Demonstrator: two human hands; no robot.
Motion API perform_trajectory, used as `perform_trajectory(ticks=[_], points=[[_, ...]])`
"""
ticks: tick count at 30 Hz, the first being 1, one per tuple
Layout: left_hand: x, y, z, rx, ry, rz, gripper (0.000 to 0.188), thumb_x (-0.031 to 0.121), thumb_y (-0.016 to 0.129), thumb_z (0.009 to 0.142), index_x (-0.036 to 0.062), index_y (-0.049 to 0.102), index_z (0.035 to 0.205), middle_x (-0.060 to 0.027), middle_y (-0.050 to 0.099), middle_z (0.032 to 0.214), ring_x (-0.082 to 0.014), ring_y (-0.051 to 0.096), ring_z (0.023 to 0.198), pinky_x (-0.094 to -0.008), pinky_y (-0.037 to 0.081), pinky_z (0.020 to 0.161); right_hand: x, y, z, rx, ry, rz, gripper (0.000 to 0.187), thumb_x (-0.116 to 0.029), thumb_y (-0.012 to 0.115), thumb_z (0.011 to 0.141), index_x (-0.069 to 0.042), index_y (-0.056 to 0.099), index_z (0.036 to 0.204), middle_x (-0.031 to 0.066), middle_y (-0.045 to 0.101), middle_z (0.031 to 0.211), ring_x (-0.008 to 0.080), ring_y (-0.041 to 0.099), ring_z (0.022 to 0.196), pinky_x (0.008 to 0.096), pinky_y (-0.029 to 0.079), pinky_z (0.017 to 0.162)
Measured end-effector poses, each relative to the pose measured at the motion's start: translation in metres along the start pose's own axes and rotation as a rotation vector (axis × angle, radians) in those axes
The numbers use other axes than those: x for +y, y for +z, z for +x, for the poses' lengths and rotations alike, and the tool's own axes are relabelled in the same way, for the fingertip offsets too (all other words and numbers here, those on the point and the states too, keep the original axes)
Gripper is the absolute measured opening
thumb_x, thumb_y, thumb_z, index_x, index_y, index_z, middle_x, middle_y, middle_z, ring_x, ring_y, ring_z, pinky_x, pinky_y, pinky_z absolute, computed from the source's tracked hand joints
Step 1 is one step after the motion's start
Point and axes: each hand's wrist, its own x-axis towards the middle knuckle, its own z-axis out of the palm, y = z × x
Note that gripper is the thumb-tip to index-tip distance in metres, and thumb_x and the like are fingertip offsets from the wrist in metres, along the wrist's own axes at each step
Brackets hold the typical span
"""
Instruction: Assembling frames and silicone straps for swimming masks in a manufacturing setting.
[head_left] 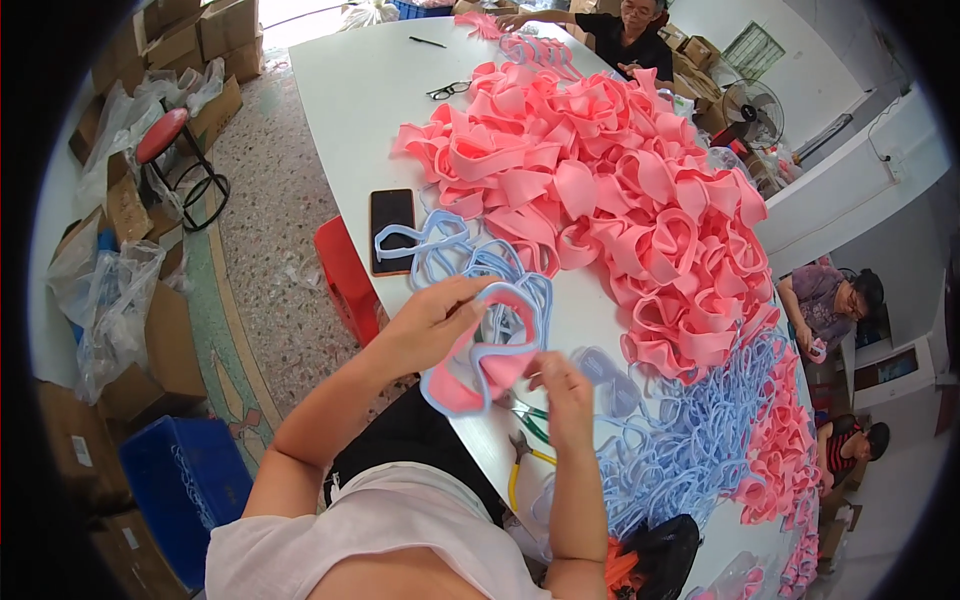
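Observation:
Between my two hands is a curved, goggle-shaped frame (455, 402) with a light-blue rim and a pink soft band inside it. My left hand (437, 318) grips its upper left edge, thumb and fingers closed on the rim. At its right side, my right hand (563, 395) pinches the pink band with closed fingers; the fingertips are partly hidden. Light-blue frames (450, 245) lie just beyond my left hand. Below my right hand are green-handled cutters (533, 420) and yellow-handled pliers (517, 470). Bluish see-through pieces (612, 380) sit to the right.
A big heap of pink bands (590, 190) covers the table's middle, with tangled light-blue frames (690, 430) at right. A phone (391, 225), eyeglasses (448, 91) and a pen (427, 42) lie on the white table (340, 110). Co-workers sit at the far and right sides. A blue crate (190, 490) stands at left.

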Motion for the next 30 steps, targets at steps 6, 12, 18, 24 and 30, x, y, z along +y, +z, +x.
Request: perform_trajectory(ticks=[6,12,18,24,30], points=[[0.025,0.0,0.008,-0.129,0.133,0.426,0.032,0.016,0.054,0.096,0.0069,0.059,0.126,-0.0113,0.053,0.085,-0.0252,0.057,0.079,-0.0359,0.045,0.072,-0.052,0.011,0.015,-0.052,-0.003,-0.13,0.034,-0.019,0.059,0.097,0.001,0.057,0.124,0.0049,0.059,0.1,0.0088,0.056,0.075,0.0218,0.045,0.06],[0.017,0.007,0.017,-0.056,0.373,0.633,0.028,0.014,0.063,0.089,0.0089,0.065,0.116,-0.0113,0.053,0.086,-0.0269,0.057,0.079,-0.038,0.046,0.071,-0.037,0.016,0.019,0.086,0.02,-0.078,0.034,-0.01,0.061,0.095,0.006,0.054,0.125,0.0054,0.06,0.09,0.0097,0.059,0.066,0.0228,0.048,0.053],[0.009,0.023,0.008,0.238,0.536,0.662,0.026,0.014,0.073,0.079,0.0069,0.067,0.104,-0.011,0.058,0.102,-0.0271,0.057,0.091,-0.0374,0.046,0.078,-0.028,0.015,0.015,0.219,0.011,-0.037,0.031,0.0,0.063,0.091,0.009,0.054,0.119,0.0079,0.061,0.084,0.0115,0.06,0.056,0.0236,0.051,0.049],[-0.001,0.056,-0.02,0.463,0.42,0.727,0.035,0.019,0.082,0.066,0.0103,0.066,0.095,-0.0087,0.049,0.127,-0.0323,0.037,0.124,-0.0445,0.028,0.101,-0.017,0.038,0.018,0.453,-0.198,0.096,0.032,-0.001,0.065,0.088,0.009,0.055,0.117,0.0121,0.064,0.088,0.0144,0.063,0.056,0.0258,0.055,0.045],[-0.003,0.065,-0.014,0.533,0.333,0.564,0.022,0.012,0.079,0.069,0.0091,0.063,0.084,-0.0098,0.049,0.127,-0.0344,0.033,0.129,-0.0457,0.026,0.103,-0.01,0.053,0.014,0.506,-0.307,0.077,0.039,0.003,0.067,0.086,0.008,0.051,0.121,0.0115,0.066,0.089,0.0113,0.064,0.065,0.0247,0.057,0.058]])
